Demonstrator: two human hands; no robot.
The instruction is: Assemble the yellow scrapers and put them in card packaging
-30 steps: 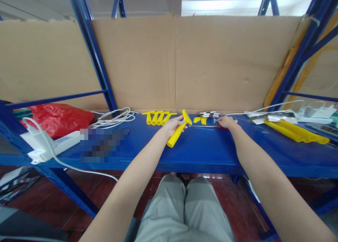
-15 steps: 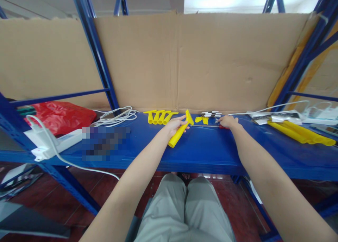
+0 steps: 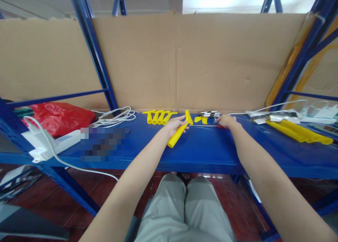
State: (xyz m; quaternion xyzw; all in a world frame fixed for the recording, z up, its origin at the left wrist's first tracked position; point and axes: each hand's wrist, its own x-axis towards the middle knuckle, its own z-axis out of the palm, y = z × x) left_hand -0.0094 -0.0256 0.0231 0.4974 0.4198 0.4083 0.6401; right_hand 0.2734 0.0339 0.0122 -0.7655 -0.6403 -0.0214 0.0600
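Observation:
My left hand (image 3: 174, 126) is closed around a yellow T-shaped handle (image 3: 177, 133), a hollow-looking tube with a crosspiece at its far end. The tube's open end tilts toward me above the blue shelf. Farther right, my right hand (image 3: 226, 121) reaches down with its fingers bent together beside small shiny bits and a red item (image 3: 223, 127) mostly hidden under it. What those fingers pinch is too small to tell. Between the hands lie small yellow pieces (image 3: 201, 120) and a stack of black-and-silver packets (image 3: 210, 114). Left of my left hand, several similar yellow T-shaped handles (image 3: 158, 118) stand in a row.
Several yellow tubes (image 3: 298, 131) and silvery packets lie on the right of the blue shelf (image 3: 200, 154). A red plastic bag (image 3: 63, 118), coiled white cable (image 3: 118, 116) and white power strip (image 3: 67, 140) are at the left. Cardboard (image 3: 219, 59) closes the back between blue posts.
The view has shifted very slightly. Both hands stay in nearly the same places, the left still gripping the yellow T-shaped handle.

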